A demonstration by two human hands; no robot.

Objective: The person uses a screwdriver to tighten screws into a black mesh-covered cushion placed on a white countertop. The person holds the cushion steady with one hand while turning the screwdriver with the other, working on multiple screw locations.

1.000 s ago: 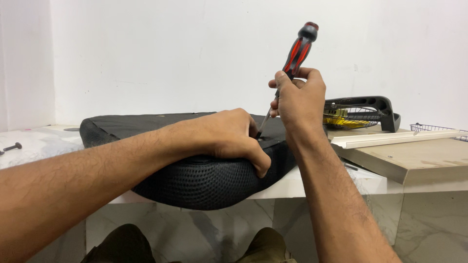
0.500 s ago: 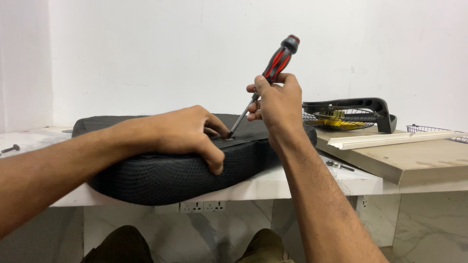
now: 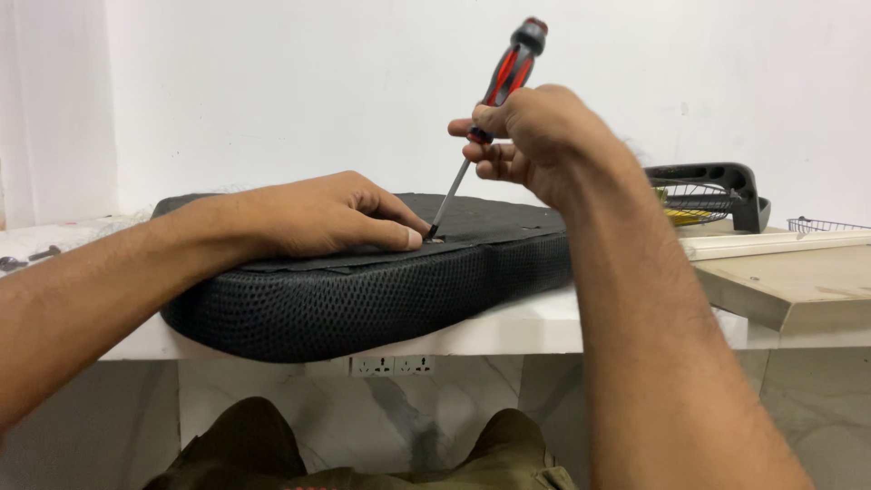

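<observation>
Screws (image 3: 27, 259), dark and loose, lie at the far left of the white counter (image 3: 535, 327), well apart from the work. Next comes the left hand (image 3: 313, 218), laid flat and palm-down on the black seat cushion (image 3: 363, 290), fingers spread and pressing the thin black backing sheet against it; it grips nothing, only pins the sheet, with the thumb tip just beside the fastening point. The cushion rests upside down on the counter, its mesh-covered bulge hanging over the front edge. Right of the thumb, the screwdriver (image 3: 494, 86) stands tilted, its tip seated at a small pale spot on the backing where a screw seems to sit, though the head is too small to tell how deep it is. The right hand (image 3: 535, 136) is closed around the red-and-black handle. Judging from this, one fastening is in hand and not clearly finished; whether others are done cannot be told. Further right sit a black plastic frame (image 3: 717, 181) and pale boards (image 3: 798, 281).
</observation>
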